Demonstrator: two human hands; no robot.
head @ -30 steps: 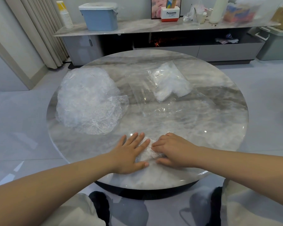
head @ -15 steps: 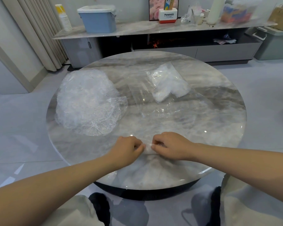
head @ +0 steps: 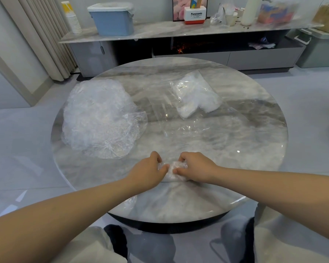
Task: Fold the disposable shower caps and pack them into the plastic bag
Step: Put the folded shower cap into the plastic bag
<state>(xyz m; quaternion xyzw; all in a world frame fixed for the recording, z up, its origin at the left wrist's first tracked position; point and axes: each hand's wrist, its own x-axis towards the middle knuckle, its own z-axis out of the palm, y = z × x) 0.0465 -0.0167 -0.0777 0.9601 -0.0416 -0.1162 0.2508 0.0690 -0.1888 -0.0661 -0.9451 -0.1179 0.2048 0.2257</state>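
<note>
The shower cap (head: 174, 170) is a small, crinkled, clear bundle on the near part of the round marble counter (head: 235, 149), squeezed between both hands. The left hand (head: 149, 170) and right hand (head: 195, 168) curl their fingers round its ends. Half a second ago it was a thinner strip. The pile of unfolded caps (head: 101, 120) lies far left; the plastic bag (head: 190, 103) lies beyond.

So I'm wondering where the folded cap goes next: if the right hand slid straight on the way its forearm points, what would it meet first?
The right hand points left, so it would first meet the left hand, which grips the same folded cap.
</note>
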